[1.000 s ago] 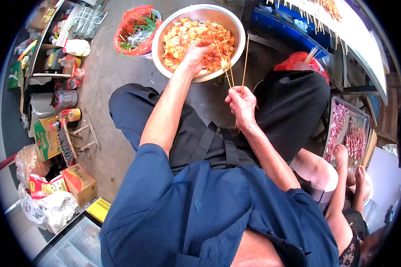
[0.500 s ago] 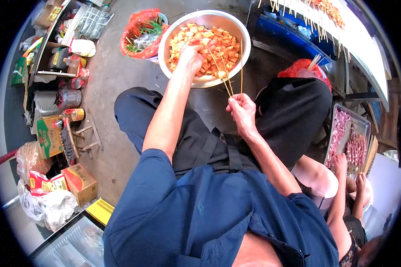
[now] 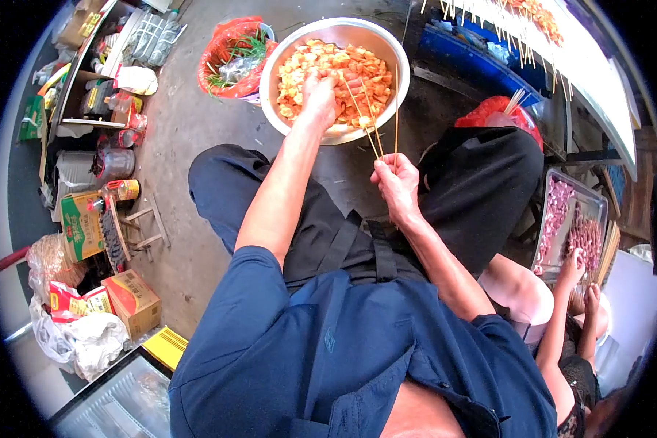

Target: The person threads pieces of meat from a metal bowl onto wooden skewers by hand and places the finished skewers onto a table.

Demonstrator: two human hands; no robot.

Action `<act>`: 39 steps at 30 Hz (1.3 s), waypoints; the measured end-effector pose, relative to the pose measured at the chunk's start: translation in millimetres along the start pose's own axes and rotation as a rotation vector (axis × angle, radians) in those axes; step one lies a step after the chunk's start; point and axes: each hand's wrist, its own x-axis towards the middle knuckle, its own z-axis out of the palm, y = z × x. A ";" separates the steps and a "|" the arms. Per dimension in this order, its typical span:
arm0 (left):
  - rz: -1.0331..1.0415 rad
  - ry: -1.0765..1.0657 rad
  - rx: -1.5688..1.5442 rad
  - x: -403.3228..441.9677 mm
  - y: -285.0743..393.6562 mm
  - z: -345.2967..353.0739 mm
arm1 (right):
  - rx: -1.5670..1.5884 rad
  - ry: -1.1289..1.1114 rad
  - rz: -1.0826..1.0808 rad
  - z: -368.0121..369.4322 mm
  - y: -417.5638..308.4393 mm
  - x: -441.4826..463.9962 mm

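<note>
A wide metal bowl [image 3: 270, 98] holds many orange, sauce-coated chunks of meat [image 3: 310, 58]. My left hand [image 3: 320, 102] is inside the bowl with its fingers bent among the chunks; what they pinch is hidden. My right hand [image 3: 397, 182] is closed around the lower ends of several thin wooden skewers [image 3: 374, 139], which point up over the bowl's near rim. One chunk [image 3: 364, 122] is threaded on the skewers. Another skewer [image 3: 396, 109] stands apart from these, to the right.
Left of the bowl is a red-bagged bucket [image 3: 215, 55] with greens. A red bag [image 3: 482, 109] holds skewers by my right knee. Loaded skewers lie on the white table [image 3: 598, 73]. At right, another person's hands [image 3: 575, 266] work near a meat tray [image 3: 562, 226]. Boxes [image 3: 131, 299] stand left.
My left hand has shifted slightly right in the bowl, toward the skewers. My right hand stays in place with the skewers. The other person's hand has moved slightly right.
</note>
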 end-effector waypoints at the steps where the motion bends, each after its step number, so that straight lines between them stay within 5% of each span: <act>1: 0.029 0.018 0.071 0.8 -1.9 -1.6 | -0.020 0.014 0.002 0.2 -0.3 0.6; 19: -0.035 0.087 -0.188 15.7 2.2 -16.0 | -0.037 -0.014 -0.021 -0.9 4.5 2.3; 39: 0.102 0.042 -0.021 1.8 -0.5 -3.2 | -0.025 0.026 -0.029 -3.4 7.7 1.5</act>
